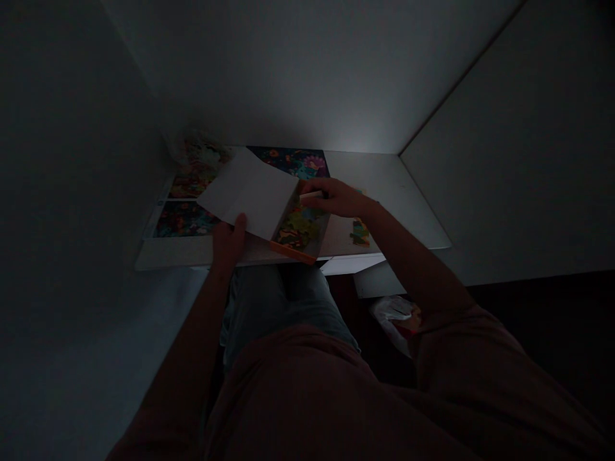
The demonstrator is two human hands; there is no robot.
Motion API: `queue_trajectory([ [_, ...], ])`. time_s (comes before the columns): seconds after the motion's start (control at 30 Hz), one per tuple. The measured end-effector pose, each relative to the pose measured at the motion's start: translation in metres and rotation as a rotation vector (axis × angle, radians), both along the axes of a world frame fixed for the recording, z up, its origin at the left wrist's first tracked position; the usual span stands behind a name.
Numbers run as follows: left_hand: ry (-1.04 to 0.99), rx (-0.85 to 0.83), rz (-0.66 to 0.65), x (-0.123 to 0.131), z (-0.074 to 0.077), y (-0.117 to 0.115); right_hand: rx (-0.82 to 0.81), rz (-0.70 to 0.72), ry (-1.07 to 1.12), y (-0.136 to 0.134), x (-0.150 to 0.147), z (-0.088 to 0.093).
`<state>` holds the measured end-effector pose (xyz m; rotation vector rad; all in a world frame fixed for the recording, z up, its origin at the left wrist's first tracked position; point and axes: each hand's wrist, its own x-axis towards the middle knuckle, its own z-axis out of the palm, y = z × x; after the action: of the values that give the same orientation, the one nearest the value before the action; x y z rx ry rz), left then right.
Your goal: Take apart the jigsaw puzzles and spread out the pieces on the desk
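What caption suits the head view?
Left hand holds a white box flap; right hand reaches over puzzle pieces.

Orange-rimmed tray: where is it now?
Head view: the orange-rimmed tray sits on the white desk's front edge, under the right hand, right of the white card in the left hand.
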<state>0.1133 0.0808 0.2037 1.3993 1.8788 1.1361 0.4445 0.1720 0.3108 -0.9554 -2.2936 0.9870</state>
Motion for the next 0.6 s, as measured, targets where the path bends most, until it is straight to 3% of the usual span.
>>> queue_trajectory([
  [0.2, -0.035, 0.0, 0.017, 0.001, -0.001, 0.0, -0.039, -0.068, 0.091, 0.006, 0.003, -0.015],
  [0.33, -0.037, 0.006, 0.022, 0.003, 0.004, -0.001, 0.172, -0.166, 0.024, 0.01, 0.025, -0.019],
  [0.5, -0.046, -0.019, 0.024, 0.005, 0.01, -0.003, 0.328, -0.439, -0.244, 0.015, 0.106, -0.019],
  [0.6, -0.035, -0.036, 0.023, 0.005, 0.01, -0.003, 0.231, -0.628, -0.354, 0.015, 0.167, -0.031],
])
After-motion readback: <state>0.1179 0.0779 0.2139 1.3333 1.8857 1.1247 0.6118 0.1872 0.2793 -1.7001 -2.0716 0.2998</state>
